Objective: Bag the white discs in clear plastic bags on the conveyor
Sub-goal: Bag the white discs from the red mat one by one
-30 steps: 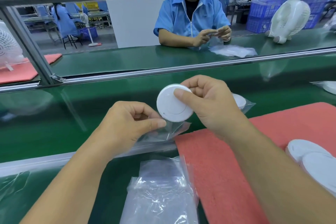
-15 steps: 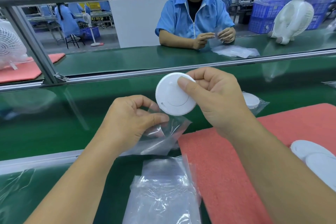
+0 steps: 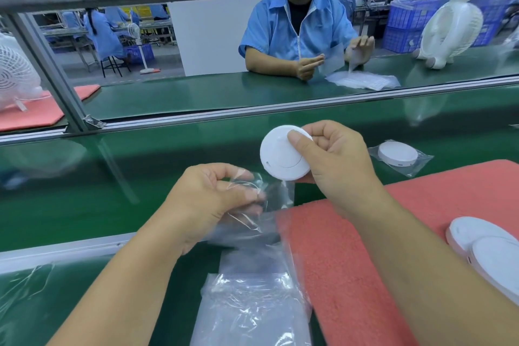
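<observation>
Your right hand [image 3: 337,160] pinches a white disc [image 3: 280,157] between thumb and curled fingers, above the green conveyor [image 3: 112,177]. Your left hand [image 3: 207,202], just near-left of it, grips a clear plastic bag [image 3: 269,205] with fingers curled. A bagged disc [image 3: 397,154] lies to the right on the conveyor. You can read no writing on any of them.

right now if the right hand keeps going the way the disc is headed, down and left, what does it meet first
Probably the clear bag gripped by the left hand, just below the white disc in the right hand; depth is uncertain.
</observation>
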Demonstrator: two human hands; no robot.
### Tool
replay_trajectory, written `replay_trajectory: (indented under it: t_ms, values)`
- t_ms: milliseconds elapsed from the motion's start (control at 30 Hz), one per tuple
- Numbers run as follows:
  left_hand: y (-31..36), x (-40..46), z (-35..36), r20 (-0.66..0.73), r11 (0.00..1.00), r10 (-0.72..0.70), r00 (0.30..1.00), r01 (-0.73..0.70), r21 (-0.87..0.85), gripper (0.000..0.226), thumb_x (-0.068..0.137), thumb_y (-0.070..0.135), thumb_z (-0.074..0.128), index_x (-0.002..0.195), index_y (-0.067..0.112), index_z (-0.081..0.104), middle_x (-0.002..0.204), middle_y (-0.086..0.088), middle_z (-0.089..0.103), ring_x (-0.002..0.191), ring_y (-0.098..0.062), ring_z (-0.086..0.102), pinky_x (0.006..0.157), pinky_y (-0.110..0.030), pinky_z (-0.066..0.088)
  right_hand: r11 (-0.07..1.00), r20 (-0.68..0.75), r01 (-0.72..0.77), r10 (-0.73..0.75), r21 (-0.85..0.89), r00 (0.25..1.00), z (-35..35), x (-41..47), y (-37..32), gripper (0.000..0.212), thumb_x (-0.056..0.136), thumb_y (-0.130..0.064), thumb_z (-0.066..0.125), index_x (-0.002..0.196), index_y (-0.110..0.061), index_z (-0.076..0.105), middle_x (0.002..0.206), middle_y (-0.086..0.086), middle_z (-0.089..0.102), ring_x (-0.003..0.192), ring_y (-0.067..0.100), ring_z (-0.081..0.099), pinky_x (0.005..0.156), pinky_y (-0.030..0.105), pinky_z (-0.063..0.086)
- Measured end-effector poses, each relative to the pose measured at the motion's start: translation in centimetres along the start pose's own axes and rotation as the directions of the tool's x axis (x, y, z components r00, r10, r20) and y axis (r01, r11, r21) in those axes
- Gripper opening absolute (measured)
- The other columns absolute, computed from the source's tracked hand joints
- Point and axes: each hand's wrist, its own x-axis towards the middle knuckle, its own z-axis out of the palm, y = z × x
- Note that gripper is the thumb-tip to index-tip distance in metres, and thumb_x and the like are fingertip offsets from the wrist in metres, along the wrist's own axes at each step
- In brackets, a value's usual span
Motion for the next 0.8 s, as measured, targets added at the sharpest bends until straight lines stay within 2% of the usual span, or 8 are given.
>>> replay_trajectory:
  t_ms: [67, 167, 267, 400, 500, 633, 733, 800]
  values:
    - [-0.3, 0.2, -0.1, -0.028, 0.990, 0.012, 1.000, -0.008, 0.138, 0.042, 0.070, 0.009, 0.090, 0.108, 0.014, 0.073, 0.087, -0.013, 0.082, 0.079, -0.027, 0.081, 0.067, -0.030, 0.064, 0.999, -0.022, 0.046, -0.046, -0.021, 0.999, 0.0, 0.0, -0.2, 0.008, 0.092, -0.022, 0.074, 0.092, -0.015, 0.069, 0.081, 0.007, 0.077, 0.073, 0.018, 0.073, 0.066, 0.040, 0.062]
    - [-0.4, 0.4, -0.1, -0.010, 0.979, 0.021, 1.000, -0.018, 0.205, 0.044, 0.074, 0.005, 0.090, 0.111, 0.021, 0.072, 0.087, -0.008, 0.082, 0.082, -0.023, 0.081, 0.080, -0.035, 0.064, 0.995, 0.024, 0.099, -0.098, -0.012, 0.995, 0.4, -0.1, -0.8, 0.008, 0.092, -0.022, 0.074, 0.093, -0.015, 0.070, 0.080, 0.005, 0.077, 0.071, 0.012, 0.070, 0.061, 0.027, 0.054]
    - [-0.2, 0.3, 0.2, 0.007, 0.982, 0.065, 0.998, -0.066, 0.176, 0.045, 0.072, 0.006, 0.090, 0.109, 0.025, 0.073, 0.087, -0.010, 0.082, 0.083, -0.025, 0.081, 0.081, -0.033, 0.066, 0.993, 0.076, 0.117, -0.115, -0.020, 0.990, 0.6, -0.3, -1.1, 0.010, 0.092, -0.019, 0.074, 0.094, -0.010, 0.070, 0.079, 0.007, 0.077, 0.070, 0.014, 0.071, 0.060, 0.024, 0.054]
    - [0.4, 0.0, 0.3, 0.014, 0.991, 0.101, 0.995, -0.102, 0.084, 0.053, 0.058, 0.019, 0.088, 0.109, 0.025, 0.075, 0.087, -0.015, 0.081, 0.079, -0.030, 0.081, 0.072, -0.030, 0.065, 0.987, 0.086, 0.123, -0.114, -0.108, 0.990, 0.1, -0.2, -1.0, 0.011, 0.090, -0.020, 0.076, 0.093, -0.010, 0.071, 0.080, 0.009, 0.077, 0.077, 0.025, 0.075, 0.064, 0.031, 0.059]
    - [0.5, -0.1, 0.1, 0.030, 0.995, 0.094, 0.995, -0.095, 0.023, 0.055, 0.062, 0.017, 0.085, 0.115, 0.023, 0.073, 0.089, -0.018, 0.081, 0.080, -0.033, 0.080, 0.068, -0.030, 0.065, 0.971, 0.101, 0.141, -0.123, -0.191, 0.987, -0.3, -0.1, -0.8, 0.009, 0.090, -0.022, 0.075, 0.090, -0.014, 0.071, 0.079, 0.008, 0.076, 0.077, 0.025, 0.073, 0.067, 0.035, 0.059]
    - [0.4, 0.1, -0.3, 0.044, 0.994, 0.106, 0.993, -0.107, 0.013, 0.061, 0.066, 0.016, 0.084, 0.124, 0.021, 0.069, 0.091, -0.018, 0.081, 0.082, -0.034, 0.080, 0.071, -0.034, 0.066, 0.962, 0.123, 0.153, -0.128, -0.228, 0.984, -0.6, 0.1, -0.8, 0.008, 0.090, -0.022, 0.075, 0.090, -0.015, 0.071, 0.077, 0.004, 0.076, 0.072, 0.020, 0.072, 0.064, 0.029, 0.057]
    - [0.1, 0.2, 0.2, 0.060, 0.995, 0.092, 0.994, -0.093, 0.021, 0.058, 0.071, 0.016, 0.083, 0.127, 0.018, 0.069, 0.094, -0.017, 0.081, 0.086, -0.034, 0.080, 0.073, -0.040, 0.067, 0.980, 0.192, 0.133, -0.103, -0.147, 0.976, -0.3, -0.2, -0.9, 0.009, 0.090, -0.016, 0.075, 0.095, -0.011, 0.070, 0.076, 0.007, 0.077, 0.067, 0.016, 0.070, 0.062, 0.028, 0.056]
    - [-0.1, 0.1, 0.6, 0.100, 0.995, 0.099, 0.990, -0.096, -0.031, 0.054, 0.072, 0.019, 0.084, 0.124, 0.014, 0.071, 0.100, -0.019, 0.081, 0.090, -0.037, 0.079, 0.077, -0.047, 0.066, 0.994, 0.224, 0.091, -0.076, -0.058, 0.972, 0.2, -0.5, -0.8, 0.012, 0.090, -0.012, 0.075, 0.099, -0.010, 0.067, 0.072, 0.013, 0.075, 0.059, 0.018, 0.067, 0.053, 0.028, 0.054]
